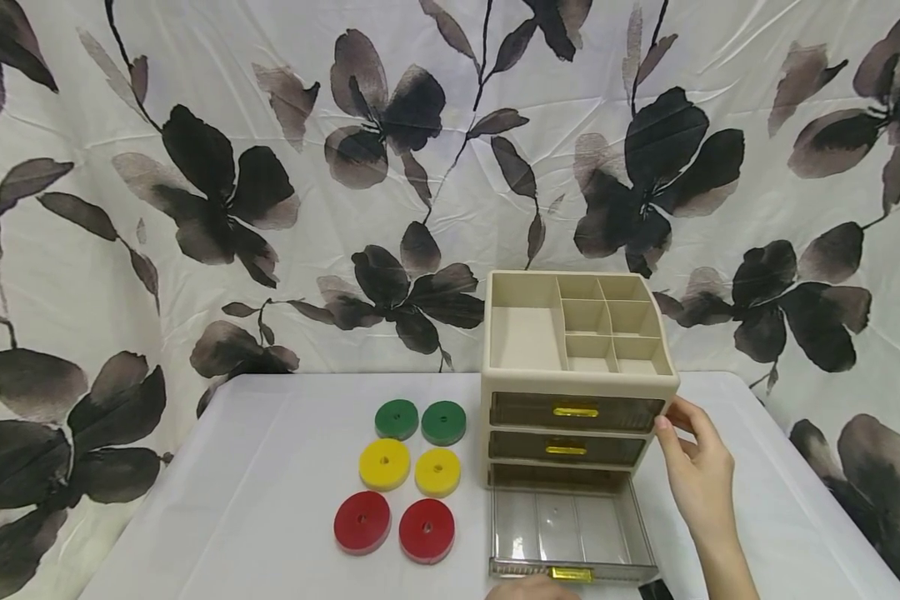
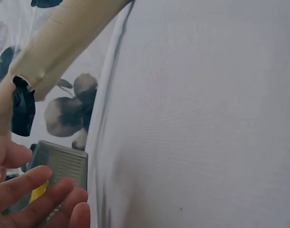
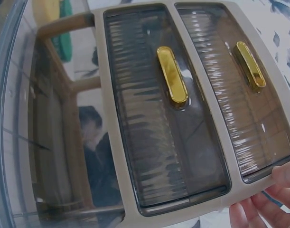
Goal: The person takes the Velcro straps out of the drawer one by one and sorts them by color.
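A cream desk organizer stands on the white table, with its bottom clear drawer pulled out and two drawers above it closed. The pulled-out drawer holds nothing. My right hand grips the organizer's right front corner; in the right wrist view the thumb lies on the front frame and the other fingers are against the side. At the bottom edge of the head view, my left hand is just in front of the open drawer's yellow handle. Its loosely bent fingers partly cover that handle in the left wrist view.
Left of the organizer, pairs of green discs, yellow discs and red discs lie in rows on the white table. The organizer's top has several compartments. A floral curtain hangs behind the table.
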`<control>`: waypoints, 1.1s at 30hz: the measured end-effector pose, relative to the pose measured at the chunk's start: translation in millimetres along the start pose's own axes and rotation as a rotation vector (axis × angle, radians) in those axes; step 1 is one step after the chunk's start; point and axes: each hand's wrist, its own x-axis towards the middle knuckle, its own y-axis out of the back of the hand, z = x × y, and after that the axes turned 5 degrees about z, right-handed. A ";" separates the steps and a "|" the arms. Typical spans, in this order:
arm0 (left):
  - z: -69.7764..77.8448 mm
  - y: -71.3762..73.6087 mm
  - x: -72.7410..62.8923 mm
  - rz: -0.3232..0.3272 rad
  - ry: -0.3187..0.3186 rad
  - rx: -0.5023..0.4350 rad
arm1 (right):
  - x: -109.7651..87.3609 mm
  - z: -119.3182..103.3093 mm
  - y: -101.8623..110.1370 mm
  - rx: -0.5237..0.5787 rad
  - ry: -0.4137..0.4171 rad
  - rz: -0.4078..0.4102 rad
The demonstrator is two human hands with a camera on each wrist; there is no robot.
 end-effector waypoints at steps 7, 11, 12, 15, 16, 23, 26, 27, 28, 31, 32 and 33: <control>-8.5 5.7 6.1 -0.175 0.194 -0.222 | -0.2 -1.2 0.6 0.009 0.017 -0.012; -13.1 10.4 6.2 -0.249 0.289 -0.362 | -0.7 -2.8 0.4 -0.009 0.004 -0.006; -12.8 11.8 6.5 -0.262 0.336 -0.407 | -0.8 -2.7 0.1 -0.014 -0.002 -0.003; -11.1 15.5 9.1 -0.285 0.436 -0.459 | -1.1 -2.3 -0.8 -0.022 -0.011 0.003; -10.6 16.6 10.0 -0.290 0.462 -0.472 | -1.2 -2.3 -0.9 -0.021 -0.011 0.003; -11.4 20.3 13.8 -0.307 0.591 -0.527 | -2.1 -2.4 -0.8 -0.022 -0.016 -0.003; -12.6 19.4 14.8 -0.292 0.599 -0.476 | -1.6 -1.7 -0.8 -0.017 -0.010 -0.003; -13.1 18.6 15.1 -0.281 0.596 -0.454 | -1.5 -1.7 -0.8 -0.018 -0.010 -0.002; -13.7 17.8 15.4 -0.272 0.591 -0.431 | -1.3 -1.7 -0.8 -0.019 -0.010 -0.001; -14.8 15.8 16.3 -0.249 0.593 -0.408 | -0.9 -1.4 -0.9 -0.021 -0.012 0.003; -15.0 15.2 16.5 -0.245 0.598 -0.411 | -1.0 -1.9 -0.9 -0.026 -0.017 0.005; -15.0 15.0 16.7 -0.246 0.605 -0.415 | -1.0 -1.8 -0.9 -0.026 -0.018 0.006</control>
